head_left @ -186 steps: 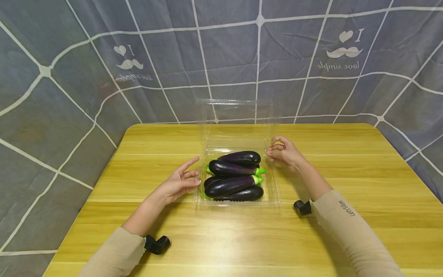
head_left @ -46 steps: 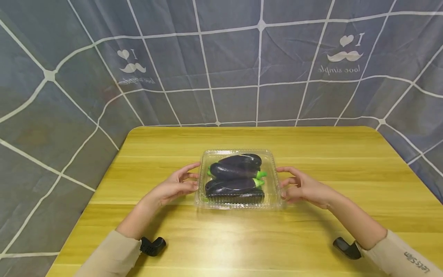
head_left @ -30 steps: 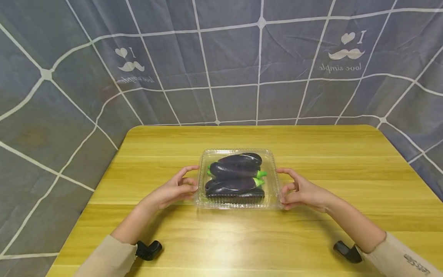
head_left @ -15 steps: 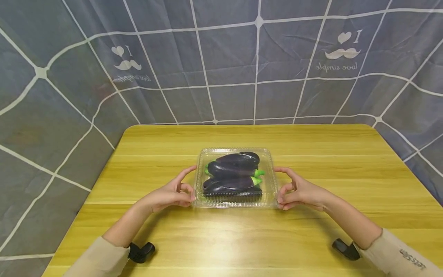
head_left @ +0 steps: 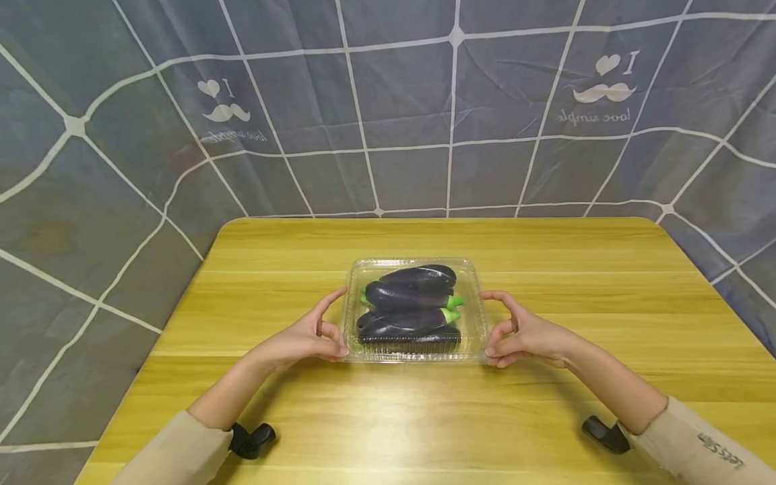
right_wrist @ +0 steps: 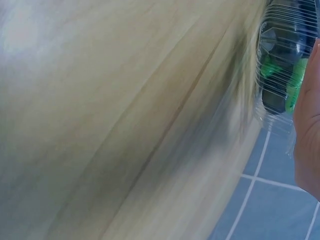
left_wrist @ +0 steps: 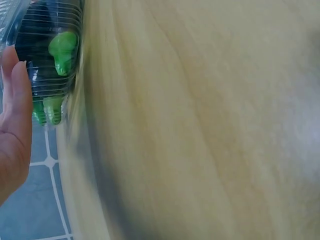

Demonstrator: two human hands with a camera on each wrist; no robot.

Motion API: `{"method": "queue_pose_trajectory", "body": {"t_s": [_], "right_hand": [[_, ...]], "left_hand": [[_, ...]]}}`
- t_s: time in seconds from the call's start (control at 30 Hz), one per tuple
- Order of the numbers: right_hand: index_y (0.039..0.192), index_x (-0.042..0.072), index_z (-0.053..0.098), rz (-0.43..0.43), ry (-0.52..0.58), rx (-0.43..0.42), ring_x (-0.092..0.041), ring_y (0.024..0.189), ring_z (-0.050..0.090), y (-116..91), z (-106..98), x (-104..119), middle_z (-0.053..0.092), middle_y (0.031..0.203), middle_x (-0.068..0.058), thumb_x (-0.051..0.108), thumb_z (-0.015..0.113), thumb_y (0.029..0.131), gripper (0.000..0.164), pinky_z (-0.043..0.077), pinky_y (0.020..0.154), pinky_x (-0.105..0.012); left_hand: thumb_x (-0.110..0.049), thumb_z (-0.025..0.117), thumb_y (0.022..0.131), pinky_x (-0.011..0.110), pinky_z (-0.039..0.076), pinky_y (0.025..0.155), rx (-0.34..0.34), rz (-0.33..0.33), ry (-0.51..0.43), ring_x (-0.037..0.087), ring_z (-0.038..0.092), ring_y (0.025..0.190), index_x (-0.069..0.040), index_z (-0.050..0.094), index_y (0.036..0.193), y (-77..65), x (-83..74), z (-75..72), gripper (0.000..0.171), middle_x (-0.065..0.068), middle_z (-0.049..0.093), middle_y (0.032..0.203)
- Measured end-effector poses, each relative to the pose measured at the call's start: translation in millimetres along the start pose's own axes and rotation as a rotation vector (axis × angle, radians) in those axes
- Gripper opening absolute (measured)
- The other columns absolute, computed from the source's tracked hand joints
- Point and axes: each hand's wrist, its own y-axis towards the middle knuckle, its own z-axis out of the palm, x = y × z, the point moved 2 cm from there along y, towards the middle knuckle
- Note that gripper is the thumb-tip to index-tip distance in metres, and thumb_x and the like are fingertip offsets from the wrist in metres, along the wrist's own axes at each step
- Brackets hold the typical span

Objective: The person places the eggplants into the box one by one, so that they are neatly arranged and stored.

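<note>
A clear plastic clamshell container (head_left: 415, 357) lies on the table with its lid down. Several dark purple eggplants (head_left: 412, 296) with green stems show through it. At the container's front left corner, my left hand (head_left: 306, 340) pinches the rim with thumb and bent fingers, its index finger stretched along the side. My right hand (head_left: 530, 337) does likewise at the front right corner. In the left wrist view, green stems (left_wrist: 62, 52) show through the ribbed wall beside the left hand (left_wrist: 15, 130). The right wrist view catches the right hand (right_wrist: 309, 130) against the opposite wall.
The container sits mid-table on a yellow wood-grain tabletop (head_left: 412, 424). A grey curtain (head_left: 400, 101) with white lines hangs behind and along both sides. Black wrist devices (head_left: 253, 441) are on both forearms, near the sleeve cuffs.
The lid stood raised in the oldest frame and is now down over the eggplants. Since then both hands have slid along the sides to the front corners, fingers closing on the rim.
</note>
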Motion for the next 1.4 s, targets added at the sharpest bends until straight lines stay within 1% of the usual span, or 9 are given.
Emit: {"method": "queue_pose_trajectory", "body": {"t_s": [0.13, 0.43, 0.7, 1.0, 1.23, 1.4], "right_hand": [[0.144, 0.015, -0.005, -0.003, 0.015, -0.002, -0.027, 0.076, 0.066, -0.5, -0.3, -1.1, 0.066, 0.082, -0.01, -0.003, 0.067, 0.081, 0.097, 0.057, 0.067, -0.034], [0.144, 0.015, -0.006, -0.01, 0.047, 0.014, -0.025, 0.074, 0.067, -1.0, 0.4, -1.4, 0.067, 0.084, -0.015, -0.005, 0.065, 0.081, 0.097, 0.057, 0.066, -0.033], [0.144, 0.017, -0.006, -0.009, 0.057, 0.018, -0.024, 0.073, 0.067, -0.8, 0.3, -3.2, 0.067, 0.082, -0.01, -0.006, 0.064, 0.082, 0.096, 0.057, 0.066, -0.032], [0.143, 0.017, -0.007, -0.019, 0.082, 0.03, -0.024, 0.074, 0.067, -0.8, 0.5, -4.8, 0.067, 0.081, -0.009, -0.007, 0.063, 0.082, 0.096, 0.057, 0.066, -0.032], [0.143, 0.018, -0.007, 0.002, 0.072, 0.01, -0.024, 0.073, 0.067, -1.1, 2.2, -5.1, 0.067, 0.083, -0.01, -0.007, 0.064, 0.082, 0.097, 0.057, 0.066, -0.032], [0.143, 0.018, -0.006, 0.002, 0.066, 0.004, -0.024, 0.073, 0.067, -0.5, 3.3, -4.7, 0.067, 0.083, -0.011, -0.007, 0.063, 0.082, 0.096, 0.057, 0.066, -0.032]], "left_hand": [[0.001, 0.067, 0.079, 0.037, 0.054, 0.071, -0.006, -0.007, -0.015, 0.023, 0.064, 0.074, -0.031, -0.004, 0.149, 1.5, -1.1, 0.8, 0.105, 0.006, 0.064, 0.078], [0.003, 0.064, 0.081, 0.03, 0.054, 0.065, 0.037, 0.002, -0.068, 0.022, 0.064, 0.07, -0.033, -0.008, 0.148, 2.0, 1.0, 1.7, 0.105, 0.005, 0.063, 0.077], [0.004, 0.063, 0.081, 0.028, 0.052, 0.063, 0.037, -0.001, -0.097, 0.02, 0.064, 0.07, -0.035, -0.007, 0.148, 2.0, 3.1, 2.1, 0.105, 0.003, 0.061, 0.077], [0.007, 0.062, 0.08, 0.026, 0.052, 0.063, 0.035, -0.015, -0.091, 0.019, 0.064, 0.069, -0.033, -0.008, 0.148, 2.9, 2.9, 2.8, 0.106, 0.003, 0.06, 0.075], [0.01, 0.061, 0.078, 0.025, 0.052, 0.062, 0.041, -0.042, -0.081, 0.018, 0.063, 0.067, -0.03, -0.009, 0.149, 4.4, -1.1, 4.4, 0.107, 0.004, 0.06, 0.074], [0.009, 0.062, 0.079, 0.026, 0.052, 0.062, 0.049, -0.048, -0.079, 0.018, 0.063, 0.067, -0.03, -0.01, 0.149, 3.3, -2.1, 4.3, 0.108, 0.004, 0.061, 0.075]]}}
